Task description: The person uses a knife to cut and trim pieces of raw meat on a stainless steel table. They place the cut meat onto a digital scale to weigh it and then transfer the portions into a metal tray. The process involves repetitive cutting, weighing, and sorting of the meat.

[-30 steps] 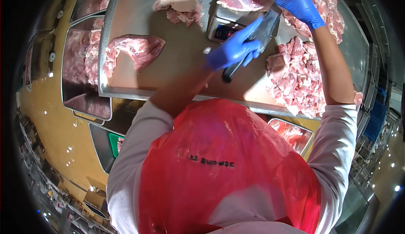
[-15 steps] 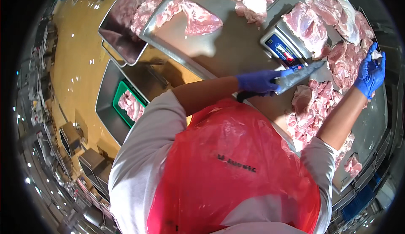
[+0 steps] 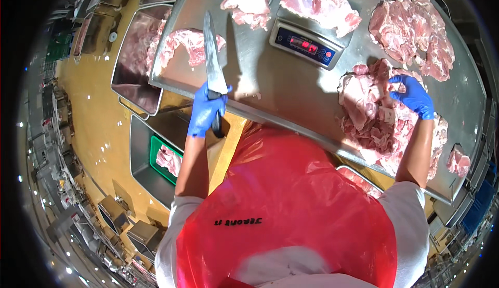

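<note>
My left hand (image 3: 205, 112), in a blue glove, is closed round the black handle of a knife (image 3: 213, 62). Its long blade points away from me, over the table's near left edge. A curved strip of pinkish meat (image 3: 179, 46) lies just left of and partly behind the blade. My right hand (image 3: 413, 97), gloved too, rests at a heap of cut meat pieces (image 3: 364, 98) on the right. Its thumb and fingers are apart, curved over the meat, and I see nothing gripped between them.
A digital scale (image 3: 305, 44) with a lit red display bears a large piece of meat (image 3: 319, 3). More big cuts (image 3: 410, 36) lie at the far right of the steel table (image 3: 265, 75). Left of it stand a steel tub (image 3: 136, 62) and another holding a green tray (image 3: 154, 155).
My left hand has swung left with the knife, away from the scale. My right hand has come back from the far right, where it held a small whitish scrap, to the heap.
</note>
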The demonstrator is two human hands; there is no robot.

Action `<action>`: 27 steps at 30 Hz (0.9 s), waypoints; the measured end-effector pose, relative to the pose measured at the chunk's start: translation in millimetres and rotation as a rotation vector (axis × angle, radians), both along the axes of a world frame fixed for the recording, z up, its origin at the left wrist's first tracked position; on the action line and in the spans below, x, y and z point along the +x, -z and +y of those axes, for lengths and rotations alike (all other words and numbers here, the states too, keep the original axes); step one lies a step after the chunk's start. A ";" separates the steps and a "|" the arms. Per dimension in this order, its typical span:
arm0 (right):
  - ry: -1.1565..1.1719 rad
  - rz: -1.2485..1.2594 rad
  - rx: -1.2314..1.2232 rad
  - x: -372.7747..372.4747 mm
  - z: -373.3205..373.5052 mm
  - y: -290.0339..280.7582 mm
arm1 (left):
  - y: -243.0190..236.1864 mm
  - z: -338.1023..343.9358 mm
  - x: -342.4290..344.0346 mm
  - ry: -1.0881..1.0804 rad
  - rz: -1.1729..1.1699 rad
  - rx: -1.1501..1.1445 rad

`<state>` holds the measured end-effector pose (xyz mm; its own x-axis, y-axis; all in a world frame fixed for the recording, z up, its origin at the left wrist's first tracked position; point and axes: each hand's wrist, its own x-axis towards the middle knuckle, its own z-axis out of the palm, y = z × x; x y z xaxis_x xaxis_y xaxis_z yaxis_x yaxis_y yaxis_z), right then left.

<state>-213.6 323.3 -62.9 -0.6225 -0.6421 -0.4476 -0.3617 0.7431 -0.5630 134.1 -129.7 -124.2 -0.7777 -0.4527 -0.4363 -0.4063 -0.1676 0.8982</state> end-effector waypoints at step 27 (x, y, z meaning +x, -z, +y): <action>-0.539 -0.342 -0.719 168.9 -460.7 51.2 | 84.2 67.7 220.2 -0.262 0.222 -0.003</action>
<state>-44.7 -137.4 -114.1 -0.0717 -0.9955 0.0620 -0.2855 -0.0391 -0.9576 354.4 -62.0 -208.4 -0.7109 -0.6504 -0.2677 -0.1441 -0.2378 0.9606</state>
